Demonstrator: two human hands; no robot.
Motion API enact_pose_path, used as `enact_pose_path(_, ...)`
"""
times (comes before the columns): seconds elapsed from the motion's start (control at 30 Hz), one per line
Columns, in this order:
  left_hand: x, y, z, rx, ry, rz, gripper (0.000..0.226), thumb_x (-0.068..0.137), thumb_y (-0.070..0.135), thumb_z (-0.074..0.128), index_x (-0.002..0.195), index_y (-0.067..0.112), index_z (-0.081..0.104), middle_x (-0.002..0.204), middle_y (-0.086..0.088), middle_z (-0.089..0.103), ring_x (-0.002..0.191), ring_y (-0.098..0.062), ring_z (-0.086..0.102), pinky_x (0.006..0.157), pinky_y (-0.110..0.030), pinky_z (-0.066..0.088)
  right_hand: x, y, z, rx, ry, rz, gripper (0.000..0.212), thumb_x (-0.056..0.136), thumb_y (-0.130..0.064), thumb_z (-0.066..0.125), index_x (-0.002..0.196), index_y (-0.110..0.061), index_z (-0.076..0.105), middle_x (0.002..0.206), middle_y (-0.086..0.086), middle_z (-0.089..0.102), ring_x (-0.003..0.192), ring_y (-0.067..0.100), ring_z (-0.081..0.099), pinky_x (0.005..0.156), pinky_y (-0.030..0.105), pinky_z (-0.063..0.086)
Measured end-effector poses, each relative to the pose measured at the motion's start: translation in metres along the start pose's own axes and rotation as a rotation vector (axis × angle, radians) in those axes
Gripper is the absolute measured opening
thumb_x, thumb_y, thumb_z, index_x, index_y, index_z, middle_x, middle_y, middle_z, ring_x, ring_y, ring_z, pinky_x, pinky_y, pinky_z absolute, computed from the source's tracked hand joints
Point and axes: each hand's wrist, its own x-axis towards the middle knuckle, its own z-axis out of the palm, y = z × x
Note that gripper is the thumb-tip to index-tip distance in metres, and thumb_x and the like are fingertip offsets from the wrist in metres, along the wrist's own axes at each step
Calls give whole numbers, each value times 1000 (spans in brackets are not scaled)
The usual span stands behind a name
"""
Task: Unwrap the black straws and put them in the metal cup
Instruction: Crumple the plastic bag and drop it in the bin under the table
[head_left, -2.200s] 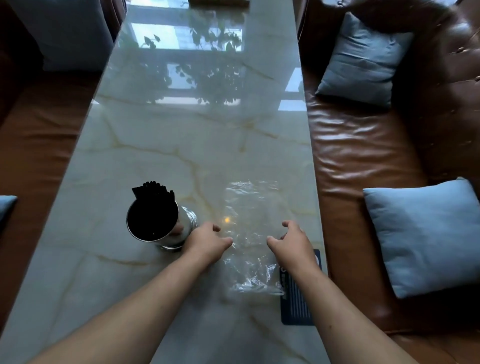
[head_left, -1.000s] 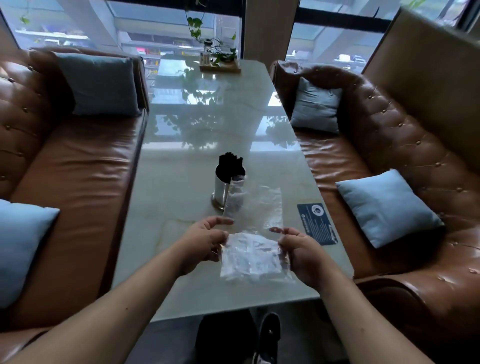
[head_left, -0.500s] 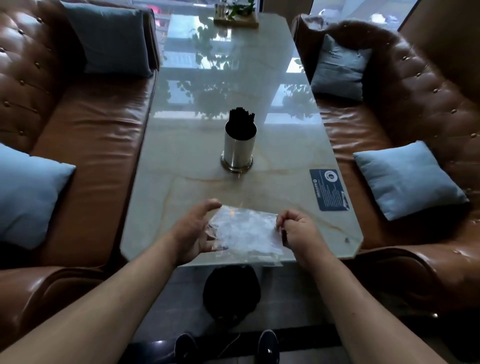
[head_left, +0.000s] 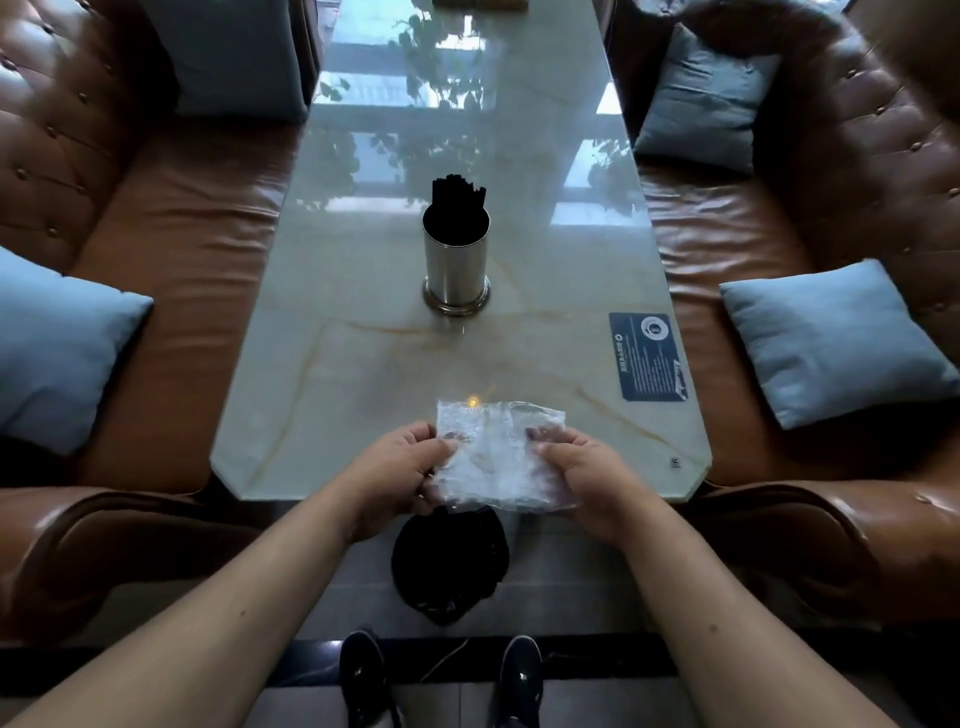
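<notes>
You've folded the wrapper (head_left: 498, 457) smaller, pinched between left hand (head_left: 395, 467) and right hand (head_left: 587, 478); straws (head_left: 457, 189) already sit in the cup (head_left: 456, 265) ahead.

Straws (head_left: 459, 191) in metal cup (head_left: 456, 265), mid-table (head_left: 363, 291). Placard (head_left: 650, 356) right of cup, on table. Wrapper (head_left: 498, 457) between left hand (head_left: 396, 470) and right hand (head_left: 582, 475), over near table edge. Sofas flank table.
</notes>
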Motion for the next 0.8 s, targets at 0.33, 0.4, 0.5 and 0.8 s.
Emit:
enact_pose_path(0.33,12,-10,-3,-111,56,52,34,93,-2,62,67,19,67,66,-9,49,44,-11,44,39,-20,41,5,11,-21,-3,-135,63,48,96,12,49,68,-19,74,67,9,58,44,15,44,38,20,34)
enact_pose_path(0.4,14,-9,-4,-61,49,49,31,91,4,62,67,20,72,71,-9,58,50,-12,54,43,-22,47,5,17,-21,-59,-115,32,54,91,18,41,61,-16,69,69,10,61,49,20,47,39,24,40)
enact_pose_path(0.5,15,-7,-9,-70,-68,-28,32,88,37,54,91,16,77,82,0,71,64,-11,63,57,-28,54,5,26,-23,-133,-113,22,51,87,17,38,64,-11,74,78,14,68,56,25,58,46,27,49)
enact_pose_path(0.8,28,-10,-7,692,-54,344,28,85,6,70,94,32,66,82,13,74,68,-5,63,67,-23,52,16,21,-20,-659,-252,-75,46,73,-36,83,117,-36,68,88,-2,79,79,13,73,73,27,55)
